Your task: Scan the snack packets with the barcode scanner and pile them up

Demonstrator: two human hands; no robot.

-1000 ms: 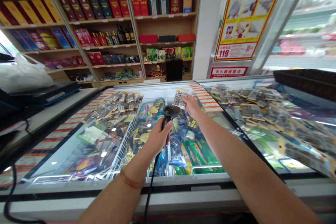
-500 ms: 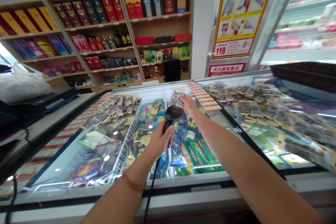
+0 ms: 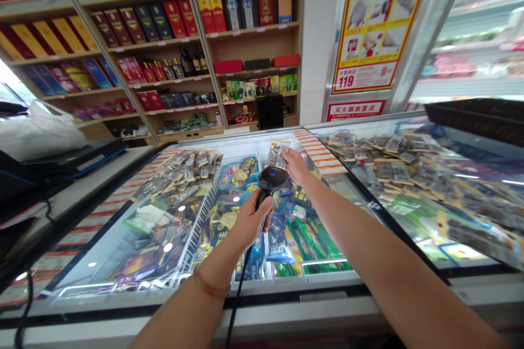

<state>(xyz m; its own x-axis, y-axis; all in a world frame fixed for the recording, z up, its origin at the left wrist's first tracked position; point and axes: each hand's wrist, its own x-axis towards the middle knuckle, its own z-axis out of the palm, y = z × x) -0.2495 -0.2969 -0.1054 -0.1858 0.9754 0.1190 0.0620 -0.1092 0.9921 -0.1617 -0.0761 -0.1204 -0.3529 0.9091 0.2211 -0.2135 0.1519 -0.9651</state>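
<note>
My left hand (image 3: pixel 252 219) is wrapped round the handle of a black barcode scanner (image 3: pixel 273 176), its cable running down past my forearm. A small blue light shows on the scanner's head. Just beyond it, my right hand (image 3: pixel 293 164) pinches the edge of a small clear packet (image 3: pixel 276 155) with dark contents. The scanner's head partly covers the packet's near side. Both hands are over the glass top of a chest freezer (image 3: pixel 282 297), through which coloured packages (image 3: pixel 313 237) show.
Similar small packets lie in piles on the glass at left (image 3: pixel 186 169) and right (image 3: pixel 409 166). A dark tray (image 3: pixel 475 120) stands at the right. A white plastic bag (image 3: pixel 39 131) sits at the left. Shelves of boxes (image 3: pixel 176 16) line the back wall.
A blue light now shows on the scanner's head. The view has shifted slightly; both hands keep their holds in nearly the same place.
</note>
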